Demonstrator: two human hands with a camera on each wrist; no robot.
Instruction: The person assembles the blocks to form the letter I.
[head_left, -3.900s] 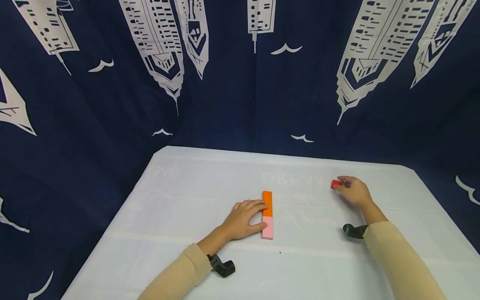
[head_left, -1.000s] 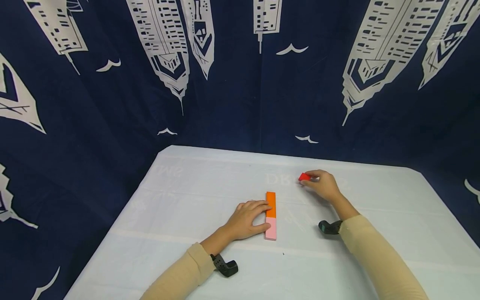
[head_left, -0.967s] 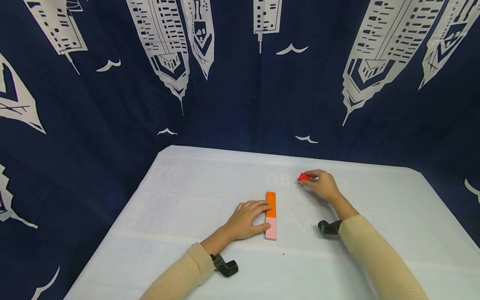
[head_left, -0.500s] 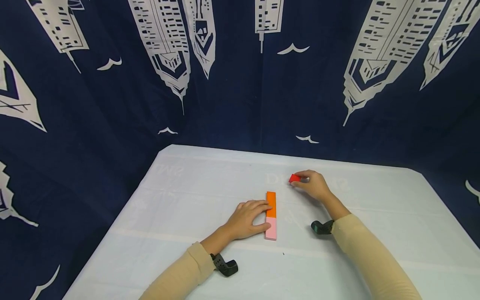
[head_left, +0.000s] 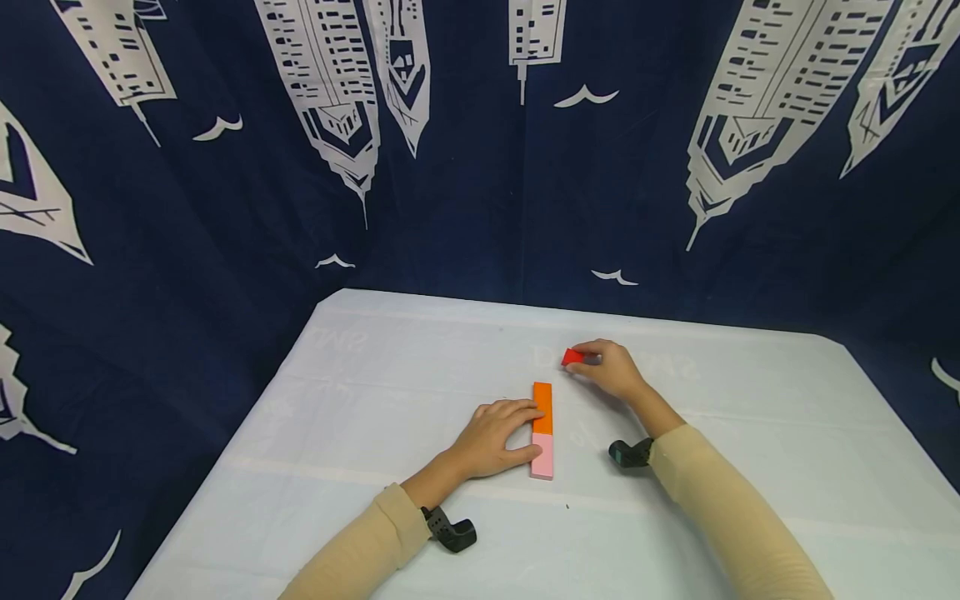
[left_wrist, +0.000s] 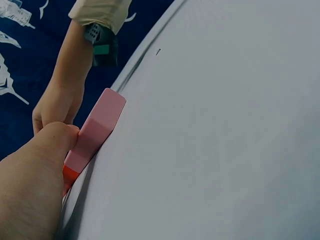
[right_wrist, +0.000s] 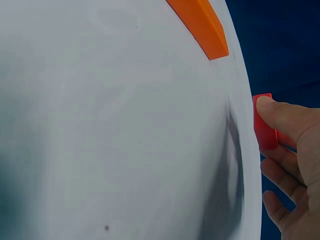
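An orange block (head_left: 542, 400) and a pink block (head_left: 542, 463) lie end to end on the table, forming one straight strip that points away from me. My left hand (head_left: 480, 442) rests at the strip's left side, with fingertips on the orange block and the thumb touching the pink one. In the left wrist view the thumb lies against the pink block (left_wrist: 100, 127). Beyond the strip's far end, slightly right, my right hand (head_left: 611, 369) pinches a small red block (head_left: 572, 357) between thumb and fingers. The right wrist view shows this red block (right_wrist: 265, 125) apart from the orange block (right_wrist: 202, 25).
A white cloth covers the table (head_left: 420, 350). Behind it hangs a dark blue curtain (head_left: 465, 217) printed with white buildings and birds. A tiny dark speck (head_left: 567, 507) lies just in front of the strip. Each wrist wears a black camera band (head_left: 450, 533).
The right hand has carried the red block leftward across the far part of the table, to near the strip's far end. The left hand and the strip have stayed in place.
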